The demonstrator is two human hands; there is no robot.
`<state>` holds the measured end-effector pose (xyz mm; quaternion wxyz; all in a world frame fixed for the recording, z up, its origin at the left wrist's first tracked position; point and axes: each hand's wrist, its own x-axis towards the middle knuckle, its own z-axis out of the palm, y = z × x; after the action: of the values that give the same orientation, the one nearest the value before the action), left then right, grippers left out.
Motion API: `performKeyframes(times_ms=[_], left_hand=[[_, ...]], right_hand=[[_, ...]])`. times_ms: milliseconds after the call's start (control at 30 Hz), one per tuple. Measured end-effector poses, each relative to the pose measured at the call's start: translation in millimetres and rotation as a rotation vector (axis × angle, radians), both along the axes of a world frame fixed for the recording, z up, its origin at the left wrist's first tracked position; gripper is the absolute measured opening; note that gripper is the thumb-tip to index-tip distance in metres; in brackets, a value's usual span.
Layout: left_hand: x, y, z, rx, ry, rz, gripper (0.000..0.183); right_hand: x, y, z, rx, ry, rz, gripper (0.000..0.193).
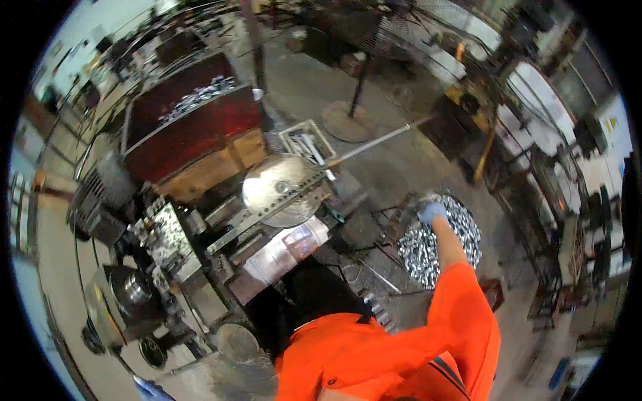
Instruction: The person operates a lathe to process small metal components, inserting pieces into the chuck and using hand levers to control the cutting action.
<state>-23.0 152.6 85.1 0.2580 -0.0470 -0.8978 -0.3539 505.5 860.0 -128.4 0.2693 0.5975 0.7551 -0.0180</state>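
My right hand [431, 212], in a blue glove, reaches down into a round heap of small shiny metal parts [461, 234] at my right. Its fingers are buried or blurred among the parts, so their grip does not show. At the lower left edge, a blue patch that looks like my gloved left hand [152, 389] is largely cut off by the picture's rim. Its fingers cannot be made out. Left of me stands a machine with a round metal chuck [137, 287]. A large metal disc [282, 187] lies before me, crossed by a long perforated bar [284, 200].
Beyond the disc is a red bin [194, 144] holding more metal parts. A tray of white rods [306, 142] sits beside it. Printed paper [284, 254] lies on the bench near my lap. A fan stand [354, 117] rises from the floor; machinery lines the right side.
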Motion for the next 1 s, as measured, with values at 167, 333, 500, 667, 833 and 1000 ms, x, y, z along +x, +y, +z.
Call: performKeyframes(times_ms=[167,333,500,667,833,1000], left_hand=[[2,-25,11,-0.013,-0.232,0.117,0.041],[23,-28,23,-0.001,-0.106,0.131,0.036],[48,69,39,0.231,-0.200,-0.278,0.032],[59,176,22,0.288,-0.499,-0.916,0.043],[75,191,17,0.724,-0.878,-1.078,0.044],[73,177,5,0.724,-0.847,-1.029,0.037]], right_hand=[[4,-16,9,0.327,0.224,0.191,0.057],[-62,-66,61,0.297,0.858,0.056,0.026],[-215,-188,151,0.073,1.418,0.516,0.019],[-334,-314,236,-0.293,1.568,1.044,0.023],[-361,-360,265,-0.293,1.538,1.348,0.024],[-370,-370,264,-0.320,1.511,1.436,0.024]])
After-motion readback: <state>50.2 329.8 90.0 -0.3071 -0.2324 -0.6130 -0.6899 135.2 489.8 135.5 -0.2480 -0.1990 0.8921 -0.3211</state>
